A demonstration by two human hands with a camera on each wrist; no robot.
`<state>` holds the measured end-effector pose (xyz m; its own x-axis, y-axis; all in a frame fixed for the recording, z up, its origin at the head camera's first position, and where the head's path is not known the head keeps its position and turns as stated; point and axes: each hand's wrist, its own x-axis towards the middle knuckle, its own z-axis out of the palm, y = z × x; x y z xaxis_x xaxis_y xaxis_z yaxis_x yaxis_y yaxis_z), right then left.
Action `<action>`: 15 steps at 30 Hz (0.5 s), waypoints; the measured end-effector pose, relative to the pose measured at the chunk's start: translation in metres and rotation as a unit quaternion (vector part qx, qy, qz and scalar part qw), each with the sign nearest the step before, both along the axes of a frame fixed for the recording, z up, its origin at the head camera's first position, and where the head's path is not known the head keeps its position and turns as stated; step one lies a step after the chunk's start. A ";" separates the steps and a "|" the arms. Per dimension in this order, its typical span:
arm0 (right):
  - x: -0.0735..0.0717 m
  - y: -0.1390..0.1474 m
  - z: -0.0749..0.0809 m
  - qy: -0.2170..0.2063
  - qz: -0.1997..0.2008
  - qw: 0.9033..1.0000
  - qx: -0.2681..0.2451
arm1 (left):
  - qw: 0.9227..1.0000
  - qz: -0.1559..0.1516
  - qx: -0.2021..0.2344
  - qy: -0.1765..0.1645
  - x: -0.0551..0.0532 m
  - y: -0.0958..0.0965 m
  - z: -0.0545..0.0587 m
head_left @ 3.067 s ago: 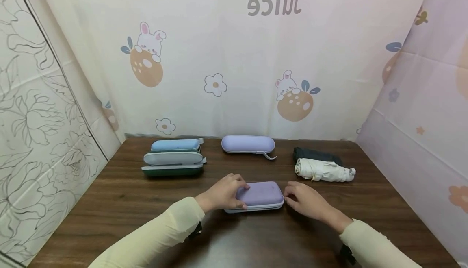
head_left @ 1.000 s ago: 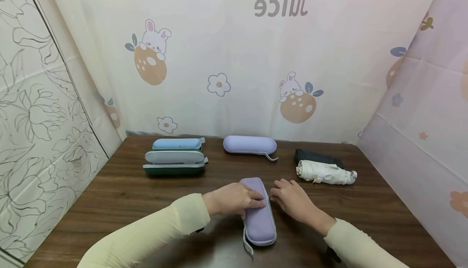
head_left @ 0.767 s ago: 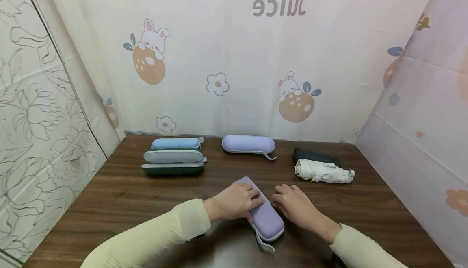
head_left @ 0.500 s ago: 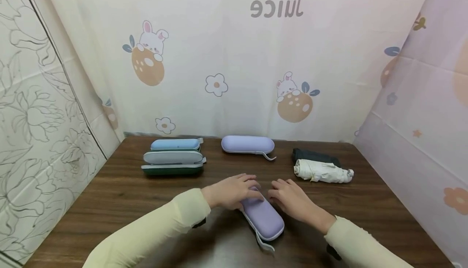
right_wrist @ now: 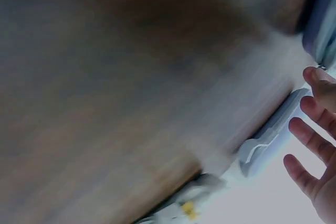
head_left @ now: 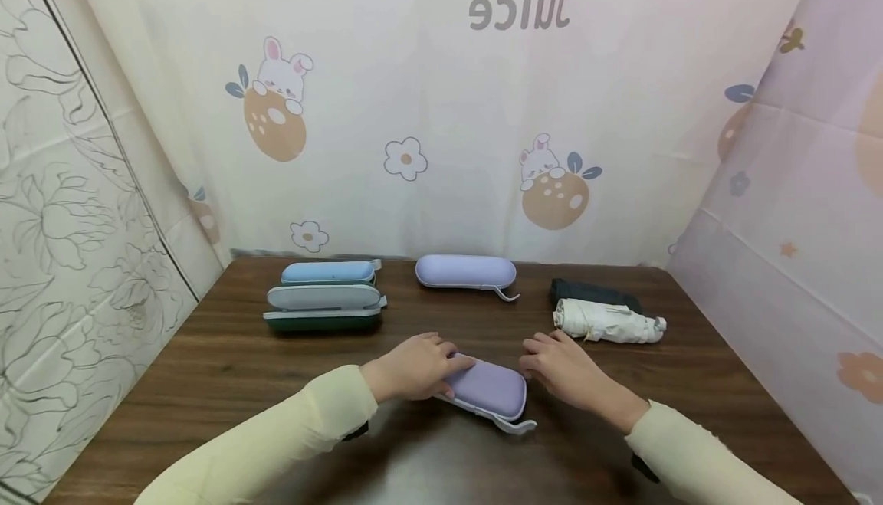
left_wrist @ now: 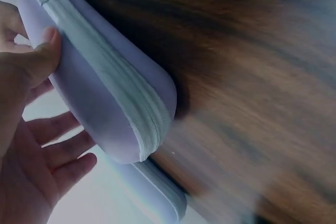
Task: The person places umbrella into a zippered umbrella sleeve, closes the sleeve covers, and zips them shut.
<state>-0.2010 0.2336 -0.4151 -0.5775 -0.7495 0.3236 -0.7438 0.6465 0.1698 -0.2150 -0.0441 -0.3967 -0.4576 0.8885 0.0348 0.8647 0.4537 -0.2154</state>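
A lilac hard-shell zip case point(head_left: 491, 390) with a pale strap lies slantwise on the table between the hands. My left hand point(head_left: 418, 367) grips its left end; in the left wrist view the thumb presses on the side below the white zipper band point(left_wrist: 105, 72), while the other fingers reach behind the case. Close to the right end of the case is my right hand point(head_left: 564, 368), holding nothing. Its fingers point(right_wrist: 310, 132) are spread and relaxed in the right wrist view, the thumb near the zipper edge.
Behind stands a second lilac case point(head_left: 465, 270). At the back left, a dark green case point(head_left: 324, 322) gapes with its grey lining showing, in front of a blue case point(head_left: 327, 272). To the right lie a white folded umbrella point(head_left: 608, 321) and a dark one point(head_left: 599, 295).
The case has turned from pointing toward me to lying more crosswise. The left hand has shifted to its left end; the right hand has moved slightly right.
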 end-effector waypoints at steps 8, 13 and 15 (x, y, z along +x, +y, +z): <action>0.021 0.002 -0.005 -0.054 -0.047 0.996 -0.061 | 0.998 0.042 -0.005 0.044 0.008 -0.002 -0.002; 0.030 -0.003 -0.004 -0.107 -0.085 0.987 -0.079 | 0.996 0.070 -0.009 0.048 0.011 0.002 -0.004; 0.035 -0.005 -0.003 -0.120 -0.093 0.985 -0.085 | 0.996 0.080 -0.008 0.045 0.012 0.002 -0.004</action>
